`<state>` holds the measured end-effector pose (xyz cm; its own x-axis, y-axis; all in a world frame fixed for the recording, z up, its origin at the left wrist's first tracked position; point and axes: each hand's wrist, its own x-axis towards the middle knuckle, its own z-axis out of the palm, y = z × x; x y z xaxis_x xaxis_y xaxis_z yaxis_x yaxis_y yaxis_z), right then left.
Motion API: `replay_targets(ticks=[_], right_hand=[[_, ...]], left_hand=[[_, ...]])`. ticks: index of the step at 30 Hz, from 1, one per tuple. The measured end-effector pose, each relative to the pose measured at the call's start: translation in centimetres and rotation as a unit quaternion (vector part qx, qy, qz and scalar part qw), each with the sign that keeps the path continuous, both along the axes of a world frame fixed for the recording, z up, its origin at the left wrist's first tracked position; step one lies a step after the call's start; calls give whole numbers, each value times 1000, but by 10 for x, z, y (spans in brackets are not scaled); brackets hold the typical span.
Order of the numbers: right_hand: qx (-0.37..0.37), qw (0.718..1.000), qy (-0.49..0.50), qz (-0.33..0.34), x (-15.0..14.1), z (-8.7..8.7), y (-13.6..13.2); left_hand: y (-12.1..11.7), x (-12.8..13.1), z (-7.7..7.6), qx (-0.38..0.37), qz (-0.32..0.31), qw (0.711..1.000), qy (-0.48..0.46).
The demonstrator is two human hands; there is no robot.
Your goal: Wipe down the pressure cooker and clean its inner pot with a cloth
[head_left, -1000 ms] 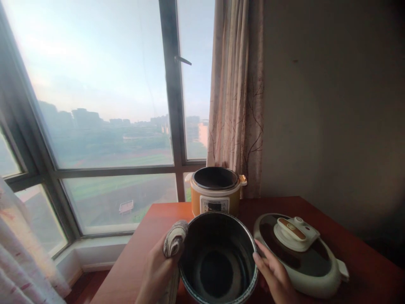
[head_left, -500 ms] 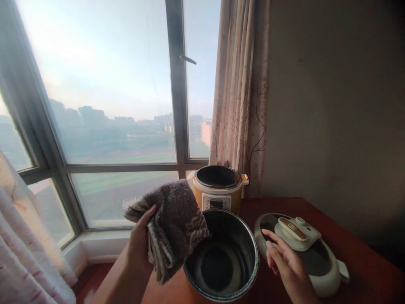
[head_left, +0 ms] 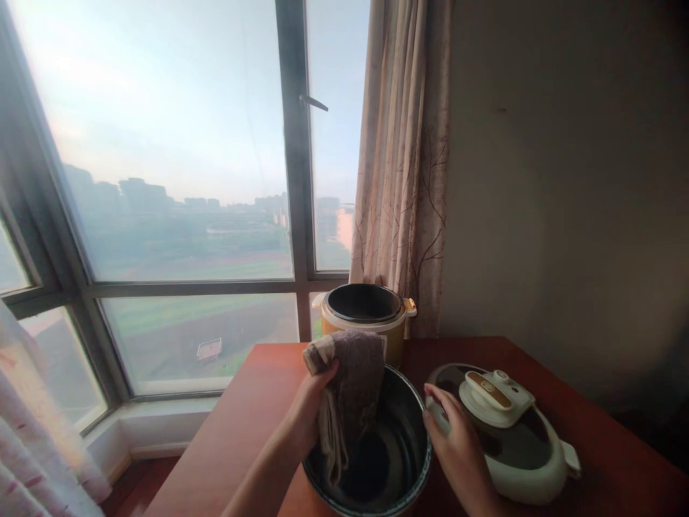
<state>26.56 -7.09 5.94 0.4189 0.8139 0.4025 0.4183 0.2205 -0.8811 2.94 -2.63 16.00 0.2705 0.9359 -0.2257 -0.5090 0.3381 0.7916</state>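
Note:
My left hand (head_left: 315,402) is closed on a folded grey-brown towel (head_left: 355,380), which hangs partly inside a dark inner pot (head_left: 398,459). The pot stands on the table with its mouth up, and the towel covers part of its far left rim. My right hand (head_left: 452,438) is at the pot's right rim, with thumb and forefinger apart and their tips at the edge; whether they press on it I cannot tell. Behind the pot is a yellow and white electric cooker (head_left: 392,334) with no lid on it, its front panel mostly hidden by the towel.
The cooker's lid (head_left: 530,474), with a white and brown handle, lies on the reddish table (head_left: 226,409) to the right. A window (head_left: 188,215) and a curtain (head_left: 392,143) are behind the table; a wall (head_left: 554,179) rises at the right.
My left hand has carried the towel right and down, from beside the pot into its mouth. My right hand has moved left from over the lid to the pot's rim.

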Motion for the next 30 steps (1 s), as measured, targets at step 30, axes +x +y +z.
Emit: replay_targets(ticks=[30], right_hand=[[31,900,-289,325,1,126,-6]], left_hand=[[-29,-23,13,404,25,799,444]])
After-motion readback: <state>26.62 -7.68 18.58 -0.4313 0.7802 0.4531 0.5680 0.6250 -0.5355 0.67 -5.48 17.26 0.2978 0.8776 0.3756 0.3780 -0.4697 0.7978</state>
